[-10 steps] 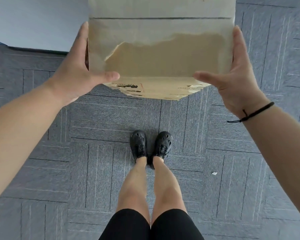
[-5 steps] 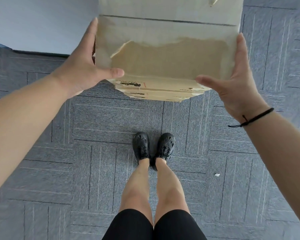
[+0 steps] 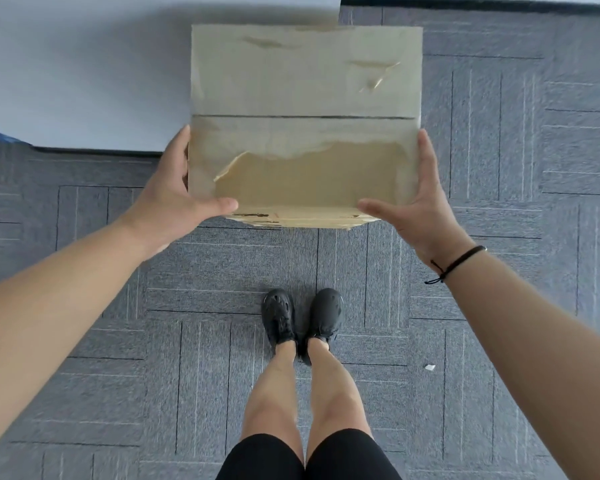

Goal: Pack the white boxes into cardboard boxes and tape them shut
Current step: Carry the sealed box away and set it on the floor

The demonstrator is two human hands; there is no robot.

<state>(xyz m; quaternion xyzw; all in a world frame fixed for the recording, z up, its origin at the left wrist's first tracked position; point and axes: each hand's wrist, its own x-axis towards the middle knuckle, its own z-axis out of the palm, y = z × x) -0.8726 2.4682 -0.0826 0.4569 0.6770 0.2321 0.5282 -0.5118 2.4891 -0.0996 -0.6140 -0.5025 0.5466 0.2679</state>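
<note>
Item: a worn tan cardboard box (image 3: pixel 305 109) with its closed flaps facing the camera, a dark seam running across between the two flaps.
Location: held in the air over the grey patterned carpet floor (image 3: pixel 222 271), its far left corner overlapping the edge of a pale white surface (image 3: pixel 84 71); no counter carries it.
Left hand (image 3: pixel 174 199): open palm pressed flat to the box's left side near the near corner, thumb hooked along the near bottom edge; clamped on the box by pressure, fingers not curled.
Right hand (image 3: pixel 420 206): mirrors the left on the right side, thumb along the near edge; a black cord bracelet (image 3: pixel 458 263) sits on the wrist.
Surface condition: the outer paper layer is torn away across the near flap, with smaller peeled patches on the far flap; near lower edge ragged.
Stiffness, judged: side walls hold shape under the squeeze; flaps weakened where torn.
Weight, judged: uncertain; contents hidden.
Slip risk, judged: dry cardboard grips well, but a side squeeze alone could slide.
Recommended hold: palms low on opposite sides near corners, fingers under the bottom edge; avoid torn flaps.
White boxes: none visible.
Tape: cannot tell whether the seam is sealed.
</note>
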